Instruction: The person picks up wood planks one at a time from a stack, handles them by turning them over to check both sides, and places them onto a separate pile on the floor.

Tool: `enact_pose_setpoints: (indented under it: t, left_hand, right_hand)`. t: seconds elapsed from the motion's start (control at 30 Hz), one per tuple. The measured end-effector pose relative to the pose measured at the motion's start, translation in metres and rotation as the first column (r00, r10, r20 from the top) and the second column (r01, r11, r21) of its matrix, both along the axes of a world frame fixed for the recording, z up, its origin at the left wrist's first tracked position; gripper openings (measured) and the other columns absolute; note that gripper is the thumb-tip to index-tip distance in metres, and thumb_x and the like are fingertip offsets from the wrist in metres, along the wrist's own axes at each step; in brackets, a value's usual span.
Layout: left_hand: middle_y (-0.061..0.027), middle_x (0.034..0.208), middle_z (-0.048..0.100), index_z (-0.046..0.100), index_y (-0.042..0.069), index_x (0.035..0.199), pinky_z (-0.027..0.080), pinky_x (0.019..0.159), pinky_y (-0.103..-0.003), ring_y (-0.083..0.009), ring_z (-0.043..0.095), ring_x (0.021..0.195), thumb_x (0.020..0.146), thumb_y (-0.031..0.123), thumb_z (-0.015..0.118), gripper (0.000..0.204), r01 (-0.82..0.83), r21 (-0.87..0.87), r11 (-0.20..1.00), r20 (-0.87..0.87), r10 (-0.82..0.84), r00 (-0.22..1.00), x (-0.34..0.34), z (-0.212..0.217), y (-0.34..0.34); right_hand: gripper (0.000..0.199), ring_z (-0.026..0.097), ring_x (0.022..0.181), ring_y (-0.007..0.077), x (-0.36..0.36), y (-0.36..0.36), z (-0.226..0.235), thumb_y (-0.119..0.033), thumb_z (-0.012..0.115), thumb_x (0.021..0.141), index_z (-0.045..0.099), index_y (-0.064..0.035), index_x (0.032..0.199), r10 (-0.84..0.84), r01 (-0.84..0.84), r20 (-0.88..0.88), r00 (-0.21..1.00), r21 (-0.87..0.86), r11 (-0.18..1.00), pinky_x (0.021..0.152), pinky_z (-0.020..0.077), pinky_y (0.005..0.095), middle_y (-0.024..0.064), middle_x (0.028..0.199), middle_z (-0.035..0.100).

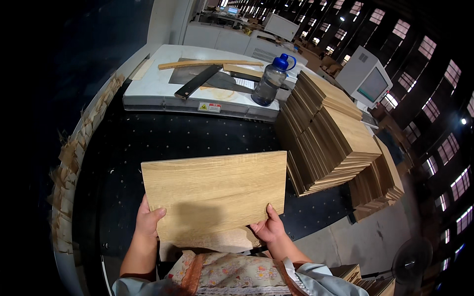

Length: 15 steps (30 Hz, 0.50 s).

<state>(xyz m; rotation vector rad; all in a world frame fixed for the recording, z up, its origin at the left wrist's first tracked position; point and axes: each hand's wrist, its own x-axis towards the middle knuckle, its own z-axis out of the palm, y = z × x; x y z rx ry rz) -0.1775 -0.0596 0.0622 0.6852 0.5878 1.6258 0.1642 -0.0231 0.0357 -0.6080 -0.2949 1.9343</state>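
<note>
A rectangular wood-grain board [217,190] is held in front of me, over the near part of a black table dotted with small studs. My left hand [149,217] grips its left edge, thumb on the top face and fingers hidden underneath. On the lower right edge, my right hand [269,225] has its thumb on the face, the other fingers partly under the board. Below the near edge shows another piece of pale wood-grain board [217,240], close to my apron; how it is supported is hidden.
Tall stacks of similar boards [340,143] stand on the right of the black table [197,133]. Beyond it, a white machine top [148,89] carries a blue-lidded bottle [271,81], a dark bar [200,81] and wood strips [207,64]. A monitor [364,79] stands behind the stacks.
</note>
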Motion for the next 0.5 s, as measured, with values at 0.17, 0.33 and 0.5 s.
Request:
enact_pose_setpoints:
  t: [0.17, 0.33, 0.5]
  left_hand:
    - [-0.0091, 0.114, 0.059, 0.050, -0.001, 0.122, 0.043, 0.092, -0.035, -0.0195, 0.057, 0.103, 0.071, 0.006, 0.072, 0.056, 0.079, 0.169, 0.982, -0.188, -0.046, 0.981, -0.013, 0.002, -0.009]
    - [-0.0092, 0.110, 0.062, 0.057, -0.002, 0.113, 0.044, 0.092, -0.036, -0.0187, 0.058, 0.103, 0.072, 0.002, 0.073, 0.045, 0.110, 0.178, 0.978, -0.272, -0.058, 0.961, -0.031, -0.015, -0.019]
    - [-0.0099, 0.107, 0.064, 0.061, -0.002, 0.107, 0.045, 0.090, -0.035, -0.0184, 0.059, 0.101, 0.070, -0.001, 0.074, 0.039, 0.058, 0.155, 0.986, -0.228, -0.021, 0.973, -0.039, -0.019, -0.023]
  right_hand:
    - [0.053, 0.055, 0.110, 0.0360, 0.002, 0.004, -0.012, -0.045, 0.046, 0.092, 0.041, -0.0097, 0.132, 0.124, -0.125, 0.119, 0.985, -0.001, 0.992, 0.086, 0.0508, 0.0452, 0.0170, 0.127, 0.052]
    - [0.037, 0.055, 0.110, 0.0364, 0.001, -0.006, -0.013, -0.028, 0.042, 0.097, 0.046, -0.0032, 0.124, 0.271, -0.273, 0.069, 0.960, 0.017, 0.962, 0.085, 0.0521, 0.0434, 0.0204, 0.123, 0.054]
    - [0.041, 0.058, 0.107, 0.0334, 0.004, -0.006, -0.001, -0.021, 0.042, 0.096, 0.046, 0.0121, 0.119, 0.452, -0.451, 0.109, 0.885, -0.033, 0.892, 0.083, 0.0539, 0.0377, 0.0223, 0.121, 0.055]
